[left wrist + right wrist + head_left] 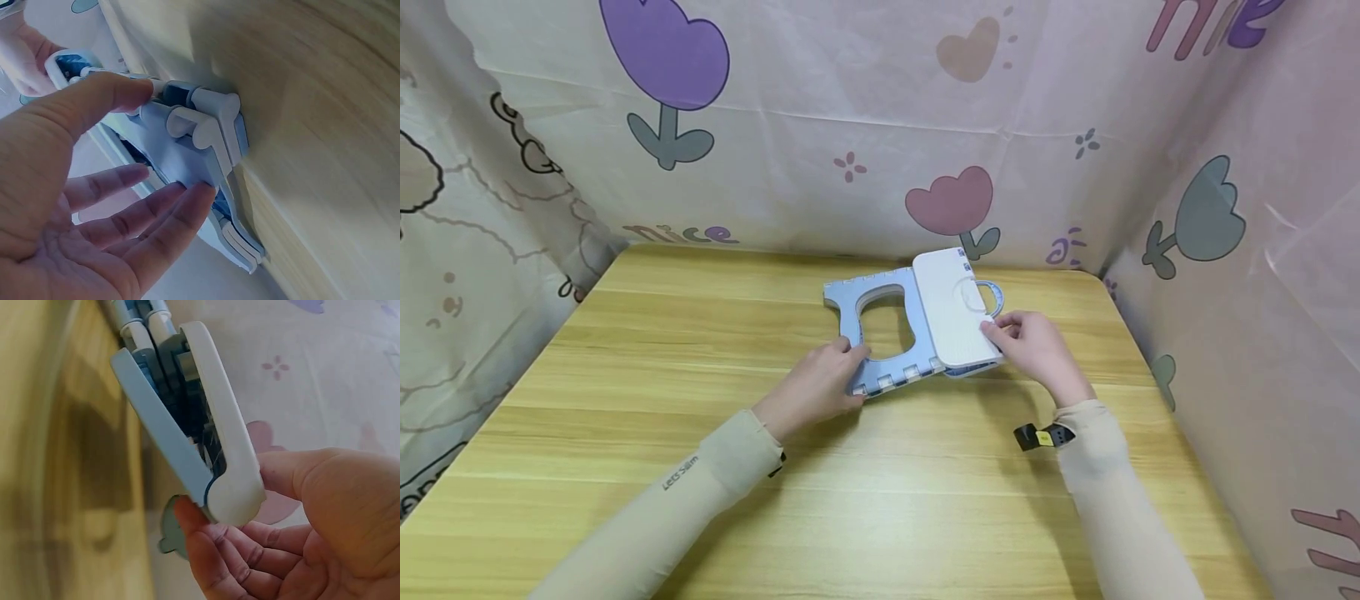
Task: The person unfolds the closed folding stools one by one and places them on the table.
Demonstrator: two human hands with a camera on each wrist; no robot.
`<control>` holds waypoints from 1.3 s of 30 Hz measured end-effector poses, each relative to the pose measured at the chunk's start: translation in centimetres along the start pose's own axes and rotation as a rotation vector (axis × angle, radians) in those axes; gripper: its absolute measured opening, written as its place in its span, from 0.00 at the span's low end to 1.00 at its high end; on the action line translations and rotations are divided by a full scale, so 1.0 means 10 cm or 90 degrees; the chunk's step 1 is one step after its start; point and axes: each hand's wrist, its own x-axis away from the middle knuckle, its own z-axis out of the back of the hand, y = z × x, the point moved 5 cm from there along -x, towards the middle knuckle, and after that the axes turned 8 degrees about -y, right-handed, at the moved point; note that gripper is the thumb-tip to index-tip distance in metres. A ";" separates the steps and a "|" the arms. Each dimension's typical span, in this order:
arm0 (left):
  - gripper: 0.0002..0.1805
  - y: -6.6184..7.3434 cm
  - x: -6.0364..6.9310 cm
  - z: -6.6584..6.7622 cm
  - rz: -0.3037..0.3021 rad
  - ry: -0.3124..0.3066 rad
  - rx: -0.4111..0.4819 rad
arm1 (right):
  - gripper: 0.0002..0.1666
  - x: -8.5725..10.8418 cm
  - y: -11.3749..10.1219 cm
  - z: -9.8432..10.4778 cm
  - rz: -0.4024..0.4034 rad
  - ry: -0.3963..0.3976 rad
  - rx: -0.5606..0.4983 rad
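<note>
A folding step stool, blue and white, lies folded nearly flat on the wooden table in the head view. Its blue leg frame [891,368] with a large cutout extends left, and its white ribbed top panel [946,317] is at the right. A blue loop handle [998,297] sticks out on the right. My left hand [818,382] grips the near left corner of the leg frame, thumb and fingers on opposite faces in the left wrist view. My right hand [1037,346] pinches the white panel's right edge. The right wrist view shows a narrow gap between the white panel [226,425] and a blue panel [162,422].
The wooden table [625,358] spreads around the stool on all sides. Patterned fabric [805,167] hangs along its back and both sides. A small black camera [1036,437] is strapped at my right wrist.
</note>
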 end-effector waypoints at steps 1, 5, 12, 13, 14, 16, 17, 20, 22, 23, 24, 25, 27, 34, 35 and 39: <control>0.34 0.00 0.00 0.00 -0.002 0.002 0.004 | 0.30 0.02 -0.03 0.03 0.007 0.009 0.002; 0.36 0.00 0.02 0.00 -0.007 0.006 0.025 | 0.29 0.10 -0.16 0.14 0.039 0.044 0.004; 0.34 0.00 0.04 0.00 -0.022 0.024 0.055 | 0.29 0.23 -0.36 0.27 0.072 0.076 -0.013; 0.34 0.00 0.05 0.00 -0.023 0.025 0.060 | 0.29 0.24 -0.38 0.29 0.076 0.081 -0.014; 0.34 0.00 0.05 -0.01 -0.025 0.026 0.065 | 0.29 0.25 -0.40 0.30 0.081 0.087 -0.015; 0.34 0.00 0.06 0.00 -0.028 0.029 0.074 | 0.28 0.28 -0.44 0.32 0.088 0.101 -0.016; 0.34 0.00 0.06 0.00 -0.031 0.031 0.078 | 0.28 0.29 -0.46 0.34 0.095 0.110 -0.016; 0.34 0.01 0.08 0.00 -0.040 0.041 0.084 | 0.26 0.33 -0.54 0.37 0.110 0.130 -0.020; 0.34 0.01 0.08 0.00 -0.046 0.048 0.088 | 0.26 0.36 -0.59 0.39 0.119 0.141 -0.022; 0.34 0.01 0.09 0.00 -0.049 0.051 0.090 | 0.26 0.37 -0.61 0.40 0.123 0.147 -0.022; 0.34 0.01 0.09 0.00 -0.052 0.055 0.091 | 0.26 0.39 -0.64 0.41 0.125 0.151 -0.023; 0.34 0.01 0.09 0.00 -0.054 0.058 0.093 | 0.26 0.40 -0.66 0.42 0.129 0.154 -0.023; 0.34 0.01 0.09 0.00 -0.060 0.065 0.097 | 0.26 0.42 -0.70 0.42 0.135 0.160 -0.025; 0.35 0.01 0.09 -0.01 -0.073 0.072 0.118 | 0.26 0.47 -0.82 0.40 0.165 0.175 -0.064; 0.35 0.01 0.09 -0.01 -0.074 0.071 0.123 | 0.26 0.47 -0.84 0.39 0.172 0.177 -0.071; 0.35 0.00 0.09 -0.03 -0.082 0.075 0.138 | 0.24 0.49 -0.90 0.37 0.201 0.192 -0.097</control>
